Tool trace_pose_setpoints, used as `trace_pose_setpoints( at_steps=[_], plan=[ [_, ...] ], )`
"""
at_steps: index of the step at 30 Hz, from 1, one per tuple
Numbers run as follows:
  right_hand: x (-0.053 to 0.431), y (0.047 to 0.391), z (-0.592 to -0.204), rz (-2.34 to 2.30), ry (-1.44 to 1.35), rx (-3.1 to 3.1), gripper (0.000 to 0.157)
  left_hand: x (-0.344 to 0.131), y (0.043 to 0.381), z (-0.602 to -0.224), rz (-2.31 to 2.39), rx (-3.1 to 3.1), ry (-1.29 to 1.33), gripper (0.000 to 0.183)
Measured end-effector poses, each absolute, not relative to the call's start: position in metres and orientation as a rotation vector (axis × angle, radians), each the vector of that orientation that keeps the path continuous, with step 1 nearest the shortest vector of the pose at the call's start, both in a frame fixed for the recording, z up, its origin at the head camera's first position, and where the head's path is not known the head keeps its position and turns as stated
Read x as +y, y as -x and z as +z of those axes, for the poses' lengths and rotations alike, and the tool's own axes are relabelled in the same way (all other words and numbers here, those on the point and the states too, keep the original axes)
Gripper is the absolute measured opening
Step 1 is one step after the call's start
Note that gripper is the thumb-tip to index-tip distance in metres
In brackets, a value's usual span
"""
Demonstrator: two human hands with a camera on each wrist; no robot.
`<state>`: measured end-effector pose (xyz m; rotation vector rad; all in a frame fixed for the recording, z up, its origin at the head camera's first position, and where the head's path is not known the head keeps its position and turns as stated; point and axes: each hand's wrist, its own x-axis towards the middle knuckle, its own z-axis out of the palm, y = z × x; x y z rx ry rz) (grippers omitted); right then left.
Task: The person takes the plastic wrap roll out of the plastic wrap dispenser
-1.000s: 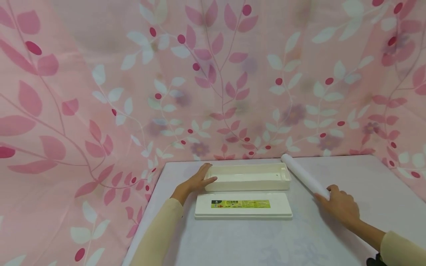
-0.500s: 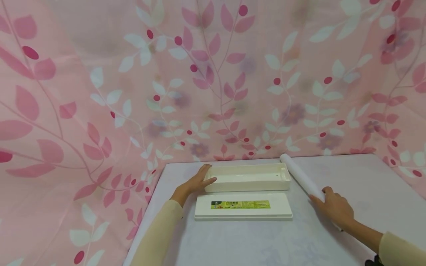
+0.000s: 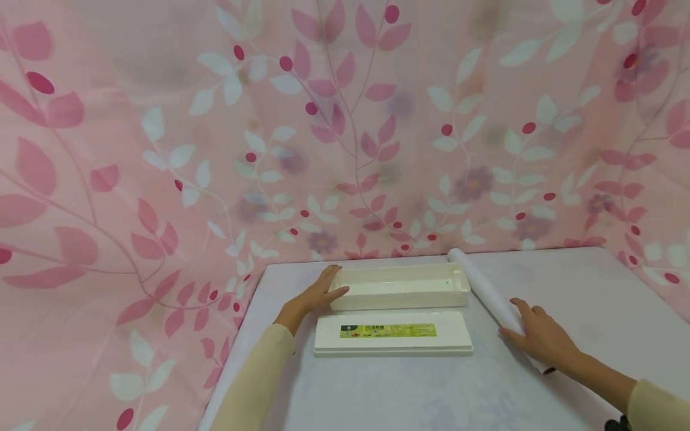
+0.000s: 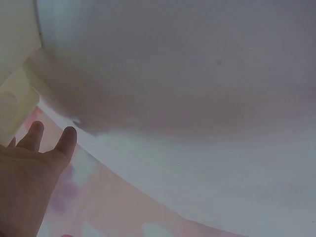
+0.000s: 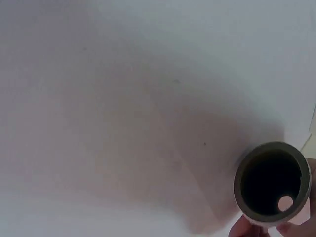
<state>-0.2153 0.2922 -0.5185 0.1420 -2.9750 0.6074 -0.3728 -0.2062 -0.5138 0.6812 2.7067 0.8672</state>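
Observation:
An open cream-white plastic box (image 3: 399, 300) stands near the back of the table. My left hand (image 3: 315, 294) rests at its left end, thumb over the front rim and fingers spread along the far side. The left wrist view shows fairly straight fingers (image 4: 61, 148) near a pale edge of the box. A long white cling film roll (image 3: 482, 284) slants to the right of the box. My right hand (image 3: 544, 338) grips its near part, thumb on one side and fingers on the other. Its hollow core end (image 5: 272, 146) faces the right wrist camera.
In front of the box lies its white lid (image 3: 393, 345) with a green and yellow label (image 3: 388, 331). A pale cloth (image 3: 409, 389) covers the table. Pink leaf-patterned curtain (image 3: 366, 131) hangs behind and at both sides.
My right hand and the near end of the cling film roll have shifted left, and more of that end shows below the hand. The left hand, box and lid stay put.

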Motion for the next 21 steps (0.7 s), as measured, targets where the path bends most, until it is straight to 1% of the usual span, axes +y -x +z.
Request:
trace_pose_setpoints(
  at_steps=[3,7,21],
  plan=[
    [0.291,0.215,-0.523,0.614,-0.169,-2.977,0.072,-0.207,0.373,-0.514,0.865,2.716,-0.700,0.080],
    [0.287,0.215,-0.525,0.625,-0.126,-2.981,0.068,-0.208,0.375,-0.514,0.864,2.717,-0.734,0.078],
    [0.280,0.212,-0.526,0.673,-0.015,-2.970,0.068,-0.207,0.373,-0.516,0.879,2.706,-0.674,0.081]
  ],
)
